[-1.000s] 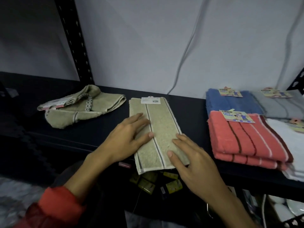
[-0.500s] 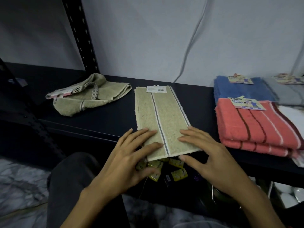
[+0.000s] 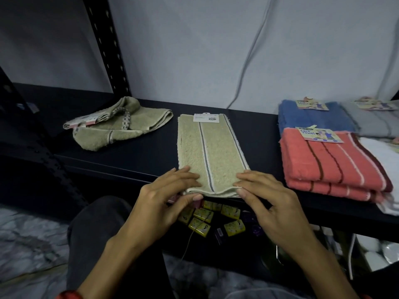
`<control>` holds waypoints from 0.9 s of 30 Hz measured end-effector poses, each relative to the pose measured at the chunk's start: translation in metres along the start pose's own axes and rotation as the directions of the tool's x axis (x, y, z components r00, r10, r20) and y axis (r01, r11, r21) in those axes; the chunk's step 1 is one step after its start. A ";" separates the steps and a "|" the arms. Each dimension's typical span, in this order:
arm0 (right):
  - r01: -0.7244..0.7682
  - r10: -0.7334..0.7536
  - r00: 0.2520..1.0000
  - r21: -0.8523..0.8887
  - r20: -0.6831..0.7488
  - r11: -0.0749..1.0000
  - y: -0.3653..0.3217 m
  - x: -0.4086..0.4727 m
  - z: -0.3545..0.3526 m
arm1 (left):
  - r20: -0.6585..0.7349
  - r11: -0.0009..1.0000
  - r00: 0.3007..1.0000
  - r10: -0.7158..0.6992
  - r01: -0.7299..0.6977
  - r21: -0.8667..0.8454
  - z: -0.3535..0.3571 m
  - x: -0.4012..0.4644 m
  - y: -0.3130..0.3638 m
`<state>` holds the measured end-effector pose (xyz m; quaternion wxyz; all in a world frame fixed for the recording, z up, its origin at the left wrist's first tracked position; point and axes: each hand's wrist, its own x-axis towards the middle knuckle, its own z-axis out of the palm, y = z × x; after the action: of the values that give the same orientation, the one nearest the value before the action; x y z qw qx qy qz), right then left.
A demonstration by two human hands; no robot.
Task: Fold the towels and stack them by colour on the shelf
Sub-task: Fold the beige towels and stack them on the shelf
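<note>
A dark shelf (image 3: 138, 156) carries everything. A long beige towel (image 3: 210, 152) lies flat on it, its near end over the front edge, where the fingers (image 3: 185, 175) of both hands rest on it; a white tag sits at its far end. Well left of the fingers and farther back lies a crumpled beige towel (image 3: 121, 124). Right of the fingers sits a folded coral pile (image 3: 332, 167), with a blue towel (image 3: 313, 117) behind it, a grey one (image 3: 375, 124) beyond that, and a white one (image 3: 386, 169) at the right edge.
</note>
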<state>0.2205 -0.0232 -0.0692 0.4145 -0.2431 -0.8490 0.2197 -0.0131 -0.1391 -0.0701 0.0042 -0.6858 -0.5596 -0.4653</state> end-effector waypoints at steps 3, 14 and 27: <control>0.103 -0.097 0.994 -0.217 0.041 0.971 -0.011 0.002 0.003 | 0.047 1.000 0.998 -0.031 0.031 0.007 -0.005 0.000 0.003; 0.244 -0.182 0.962 -0.338 0.204 0.909 0.002 0.001 0.003 | 0.055 0.961 0.974 -0.220 0.226 -0.157 -0.019 -0.014 0.005; 0.300 -0.271 0.954 -0.404 0.130 0.864 -0.004 -0.002 0.000 | -0.071 0.913 0.986 0.151 -0.111 0.394 -0.012 -0.029 -0.012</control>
<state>0.2203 -0.0278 -0.0684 0.3508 -0.1903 -0.9166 -0.0233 -0.0283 -0.1634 -0.0881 0.1991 -0.6832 -0.5925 -0.3776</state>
